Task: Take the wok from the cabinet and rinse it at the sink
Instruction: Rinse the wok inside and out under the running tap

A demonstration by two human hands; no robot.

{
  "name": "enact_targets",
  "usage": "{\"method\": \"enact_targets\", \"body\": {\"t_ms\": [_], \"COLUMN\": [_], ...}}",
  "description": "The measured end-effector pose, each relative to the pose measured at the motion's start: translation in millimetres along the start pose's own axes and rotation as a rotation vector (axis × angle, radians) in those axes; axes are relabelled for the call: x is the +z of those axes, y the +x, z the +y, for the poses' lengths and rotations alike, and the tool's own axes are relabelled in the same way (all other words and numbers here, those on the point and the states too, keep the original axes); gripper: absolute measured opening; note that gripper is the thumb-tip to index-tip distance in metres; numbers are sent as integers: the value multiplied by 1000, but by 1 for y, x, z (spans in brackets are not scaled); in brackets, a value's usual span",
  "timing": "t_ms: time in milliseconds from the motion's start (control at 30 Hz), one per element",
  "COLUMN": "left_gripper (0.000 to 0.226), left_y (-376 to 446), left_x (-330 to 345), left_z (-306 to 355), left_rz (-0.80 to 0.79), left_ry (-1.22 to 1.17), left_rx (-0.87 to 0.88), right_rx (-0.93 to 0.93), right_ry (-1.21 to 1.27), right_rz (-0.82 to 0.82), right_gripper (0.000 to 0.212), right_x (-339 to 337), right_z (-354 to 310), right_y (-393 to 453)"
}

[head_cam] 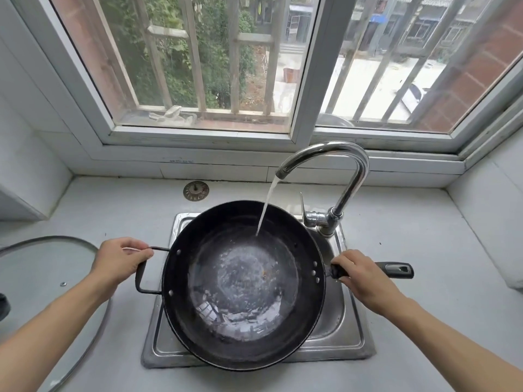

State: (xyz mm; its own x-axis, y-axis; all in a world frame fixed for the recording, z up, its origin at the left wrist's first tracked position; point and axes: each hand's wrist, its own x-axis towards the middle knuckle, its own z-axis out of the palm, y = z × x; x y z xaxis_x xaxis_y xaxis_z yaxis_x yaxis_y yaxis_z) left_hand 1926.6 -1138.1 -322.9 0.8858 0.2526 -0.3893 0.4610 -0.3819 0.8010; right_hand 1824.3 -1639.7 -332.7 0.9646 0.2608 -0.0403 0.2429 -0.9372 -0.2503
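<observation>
This is a home kitchen. A steel sink [353, 329] with a curved faucet [334, 176] sits in a white surface [424, 222]. A barred window [215, 60] is behind.

Daylight coming in through window [215, 66], lighting scene evenly and brightly. Countertop [113, 210] showing only soft, faint shadows. Faucet [351, 176] catching sharp glare. Wet wok [243, 287] bottom reflecting window bars. Wide-angle lens bending window frame and counter edges outward. Centre staying crisp; corners softening, right side outdoors blowing out slightly.
</observation>
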Motion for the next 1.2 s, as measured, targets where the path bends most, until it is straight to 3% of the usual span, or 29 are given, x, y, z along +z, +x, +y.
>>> {"method": "enact_targets", "body": {"t_ms": [367, 600, 700, 967, 1200], "left_gripper": [9, 10, 9, 8, 17], "left_y": [-4, -12, -17, -32, -43], "left_x": [17, 9, 8, 11, 9], "left_z": [0, 11, 15, 23, 14], "left_rz": [156, 130, 129, 161, 164], "left_ry": [155, 305, 322, 326, 297], "left_rx": [57, 146, 185, 297, 278], "right_rx": [50, 197, 194, 99, 189], "right_ry": [40, 126, 129, 105, -27], "right_rz": [-21, -123, -168, 76, -23], "right_gripper": [40, 35, 44, 47, 59], "right_x": [12, 9, 3, -18, -19], "right_z": [2, -2, -4, -33, -48], "right_y": [6, 13, 22, 68, 115]}}
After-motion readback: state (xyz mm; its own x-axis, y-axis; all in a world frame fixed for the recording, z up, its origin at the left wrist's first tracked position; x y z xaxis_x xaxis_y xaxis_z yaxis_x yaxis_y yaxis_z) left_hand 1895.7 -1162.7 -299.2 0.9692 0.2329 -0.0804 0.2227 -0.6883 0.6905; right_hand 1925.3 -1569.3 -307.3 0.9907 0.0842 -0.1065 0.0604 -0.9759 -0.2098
